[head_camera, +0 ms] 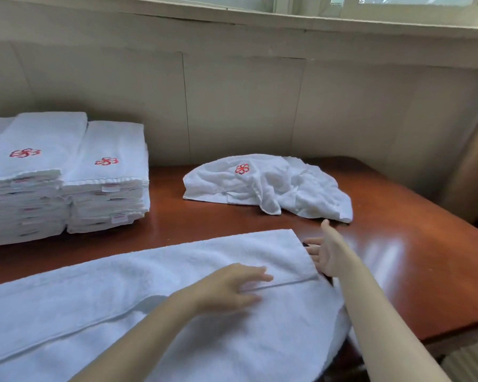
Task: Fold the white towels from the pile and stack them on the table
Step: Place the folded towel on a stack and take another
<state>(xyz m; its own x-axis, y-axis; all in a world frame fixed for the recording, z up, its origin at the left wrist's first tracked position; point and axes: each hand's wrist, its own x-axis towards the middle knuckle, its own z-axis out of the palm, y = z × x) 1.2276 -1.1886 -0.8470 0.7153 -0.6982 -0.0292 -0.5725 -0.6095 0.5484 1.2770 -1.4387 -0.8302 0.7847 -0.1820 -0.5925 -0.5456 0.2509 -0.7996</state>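
On a polished red-brown table [398,260] beneath a window sill [287,23], a person smooths a half-folded white towel [138,288]. Its long side is already doubled over, so a hem runs just under the left hand [232,288], which lies flat on the cloth with fingers straight, holding nothing. The right hand [326,252], palm open and thumb raised, sets its extended fingers against the towel's short end; whether the tips are tucked under that edge cannot be told. Just beyond the right thumb sits the small crumpled pile [268,188] of unfolded towels, one red flower emblem on top. Well to the left of both hands, against the wall, rise two tall stacks of folded towels [105,183], emblems up. Most of the work looks done: the towel in hand needs its cross folds and a place on a stack, then the few in the pile follow. Cream wall panels [246,106] back the table, and daylight glares on the wood to the right of the right forearm.
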